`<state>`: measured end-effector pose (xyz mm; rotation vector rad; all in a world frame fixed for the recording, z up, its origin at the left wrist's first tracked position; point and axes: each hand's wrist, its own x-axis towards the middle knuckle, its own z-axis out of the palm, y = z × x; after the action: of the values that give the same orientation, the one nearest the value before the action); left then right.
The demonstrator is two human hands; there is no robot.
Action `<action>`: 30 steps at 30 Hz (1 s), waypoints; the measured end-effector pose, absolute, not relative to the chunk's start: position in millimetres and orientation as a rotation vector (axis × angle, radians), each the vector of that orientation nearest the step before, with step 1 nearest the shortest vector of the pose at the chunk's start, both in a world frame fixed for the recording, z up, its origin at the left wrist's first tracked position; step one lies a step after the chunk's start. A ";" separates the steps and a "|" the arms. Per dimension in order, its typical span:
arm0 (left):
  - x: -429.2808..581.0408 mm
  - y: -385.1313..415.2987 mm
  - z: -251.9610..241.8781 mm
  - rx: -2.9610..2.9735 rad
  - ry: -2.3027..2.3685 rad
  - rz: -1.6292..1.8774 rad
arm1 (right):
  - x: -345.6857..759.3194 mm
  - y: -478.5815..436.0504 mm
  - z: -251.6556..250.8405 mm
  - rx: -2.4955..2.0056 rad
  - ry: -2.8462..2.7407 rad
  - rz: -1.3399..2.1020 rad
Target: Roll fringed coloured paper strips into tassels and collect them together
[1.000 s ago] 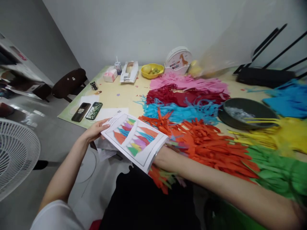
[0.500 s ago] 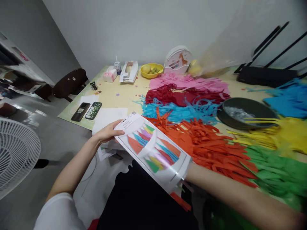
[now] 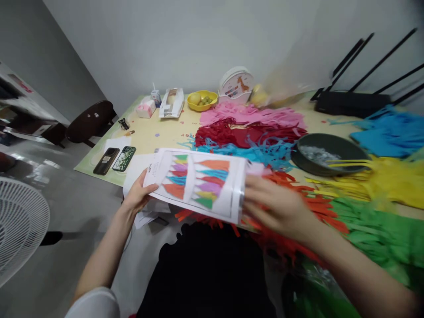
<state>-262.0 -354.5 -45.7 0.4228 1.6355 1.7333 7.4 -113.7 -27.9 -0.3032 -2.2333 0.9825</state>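
My left hand [image 3: 136,196] grips the left end of a flat, clear-fronted tassel bunting package [image 3: 195,185], its thumb on top. Rows of coloured tassels show on the package's printed face. At the package's right end is my right hand [image 3: 276,205], smeared by motion, its fingers against or just beside the plastic edge; whether they grip it I cannot tell. Beneath and behind the package lie orange fringed tassels [image 3: 318,216] and light-blue ones [image 3: 265,152]. Dark red tassels [image 3: 245,136] and pink tassels [image 3: 255,115] lie farther back on the table [image 3: 155,137].
A dark round tray [image 3: 351,152] holds small clear pieces. Yellow [image 3: 397,181], green [image 3: 374,234] and blue tassels [image 3: 391,137] lie to the right, before a black router [image 3: 351,104]. Two phones [image 3: 124,159] lie at left; a yellow fruit bowl [image 3: 202,106] stands behind. A fan [image 3: 20,229] stands at lower left.
The package has swung from a slant to nearly level, its right end rising. My right hand, earlier hidden at the package's right end, now shows beside that edge.
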 end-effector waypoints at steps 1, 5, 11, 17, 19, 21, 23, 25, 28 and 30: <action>-256.4 -355.5 -50.4 0.360 1.634 1.826 | 14.9 -106.3 -23.6 -0.341 -2.111 1.000; -200.5 -339.1 -86.8 0.158 1.541 2.075 | 14.5 -114.1 -39.9 -0.502 -1.554 1.381; -131.4 -318.3 -134.9 0.252 1.409 1.877 | -7.7 -153.7 -71.8 -0.810 -1.549 1.608; -157.2 -331.3 -92.2 0.677 1.634 1.644 | 38.4 -139.9 -60.1 -0.707 -2.011 1.638; -146.0 -324.2 -79.5 0.710 1.645 1.480 | 44.2 -146.9 -64.8 -0.698 -2.083 1.652; -129.1 -314.0 -74.6 0.697 1.658 1.436 | 45.0 -157.4 -73.9 -0.763 -2.050 1.630; -115.9 -306.1 -76.6 0.664 1.652 1.468 | 44.5 -166.5 -84.3 -0.827 -2.009 1.620; -111.2 -303.2 -82.5 0.632 1.657 1.481 | 46.0 -170.2 -92.1 -0.823 -1.995 1.653; -115.9 -306.9 -92.1 0.602 1.734 1.449 | 55.1 -161.1 -90.5 -0.717 -2.005 1.690; -119.9 -312.0 -96.8 0.619 1.815 1.407 | 64.0 -146.6 -78.4 -0.716 -1.933 1.556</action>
<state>-119.9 -312.0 -96.8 0.6191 1.8152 1.4070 64.0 -146.6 -78.4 -0.7165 -1.9326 1.5564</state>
